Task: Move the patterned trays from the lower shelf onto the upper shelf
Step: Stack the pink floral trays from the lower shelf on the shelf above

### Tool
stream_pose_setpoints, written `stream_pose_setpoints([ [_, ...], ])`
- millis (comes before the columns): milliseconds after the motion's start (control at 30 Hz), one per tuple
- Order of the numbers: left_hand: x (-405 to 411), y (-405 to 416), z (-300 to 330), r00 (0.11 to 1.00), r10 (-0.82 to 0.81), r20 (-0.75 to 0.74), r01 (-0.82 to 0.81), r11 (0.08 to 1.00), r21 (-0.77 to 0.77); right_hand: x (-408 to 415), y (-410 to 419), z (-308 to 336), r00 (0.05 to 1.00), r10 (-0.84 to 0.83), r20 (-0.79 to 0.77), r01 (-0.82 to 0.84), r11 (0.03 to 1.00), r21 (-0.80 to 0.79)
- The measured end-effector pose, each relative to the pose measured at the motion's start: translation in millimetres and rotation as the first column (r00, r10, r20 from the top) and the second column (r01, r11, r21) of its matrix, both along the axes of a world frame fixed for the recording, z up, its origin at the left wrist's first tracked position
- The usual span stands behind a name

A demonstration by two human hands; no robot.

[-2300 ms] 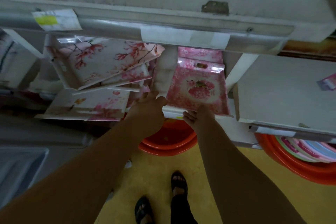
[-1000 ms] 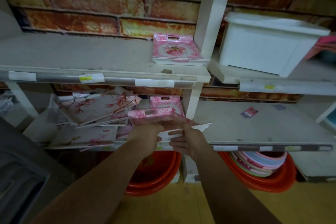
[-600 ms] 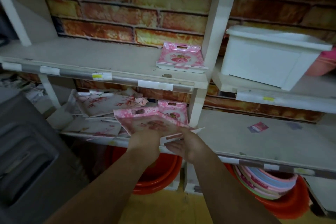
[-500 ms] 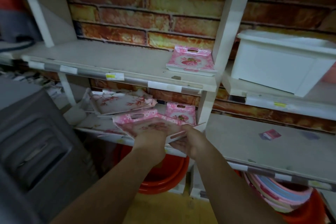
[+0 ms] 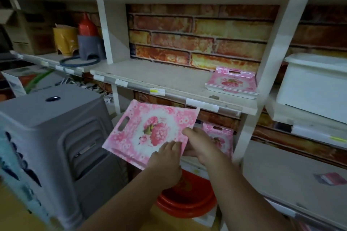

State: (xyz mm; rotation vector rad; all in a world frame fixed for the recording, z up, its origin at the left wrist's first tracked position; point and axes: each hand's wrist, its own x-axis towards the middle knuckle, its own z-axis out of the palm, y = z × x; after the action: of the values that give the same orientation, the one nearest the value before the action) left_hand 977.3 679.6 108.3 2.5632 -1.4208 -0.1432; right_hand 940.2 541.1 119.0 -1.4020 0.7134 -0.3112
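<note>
Nearest, the left hand point(image 5: 165, 157) and right hand point(image 5: 201, 144) both have their fingers closed on the near edge of a pink floral tray point(image 5: 148, 131), held tilted in the air just below the upper shelf point(image 5: 150, 78). To place it well, lift its far edge clear of the shelf lip, level it, then slide it in beside the tray already there point(image 5: 231, 84). Another waits on the lower shelf point(image 5: 218, 135).

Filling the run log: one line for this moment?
both hands hold pink floral tray | clear of lower shelf | below upper shelf | not placed
</note>
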Motion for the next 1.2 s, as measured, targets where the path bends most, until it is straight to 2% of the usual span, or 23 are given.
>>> stream_pose_setpoints([
  [167,13,-14,9,0.988,-0.002,0.154,0.029,0.985,-0.172,2,-12,13,0.982,-0.072,0.173,0.060,0.995,0.074],
  [367,45,-46,18,0.924,0.058,0.378,0.003,0.987,-0.159,10,-36,23,0.913,-0.193,0.359,0.114,0.967,0.229],
  [467,67,-67,23,0.901,0.092,0.423,-0.009,0.981,-0.195,19,-50,27,0.861,-0.268,0.433,0.110,0.928,0.357],
  [667,115,-124,42,0.900,0.005,0.436,0.095,0.974,-0.207,45,-87,30,0.791,-0.423,0.443,0.216,0.869,0.445],
  [933,178,-190,66,0.866,-0.118,0.486,0.254,0.941,-0.224,85,-137,39,0.697,-0.610,0.378,0.455,0.783,0.424],
  [1033,191,-207,71,0.842,-0.163,0.514,0.328,0.911,-0.249,87,-146,42,0.697,-0.607,0.383,0.483,0.791,0.374],
  [1200,199,-230,74,0.841,-0.175,0.512,0.363,0.884,-0.294,86,-156,46,0.732,-0.561,0.386,0.454,0.824,0.337],
])
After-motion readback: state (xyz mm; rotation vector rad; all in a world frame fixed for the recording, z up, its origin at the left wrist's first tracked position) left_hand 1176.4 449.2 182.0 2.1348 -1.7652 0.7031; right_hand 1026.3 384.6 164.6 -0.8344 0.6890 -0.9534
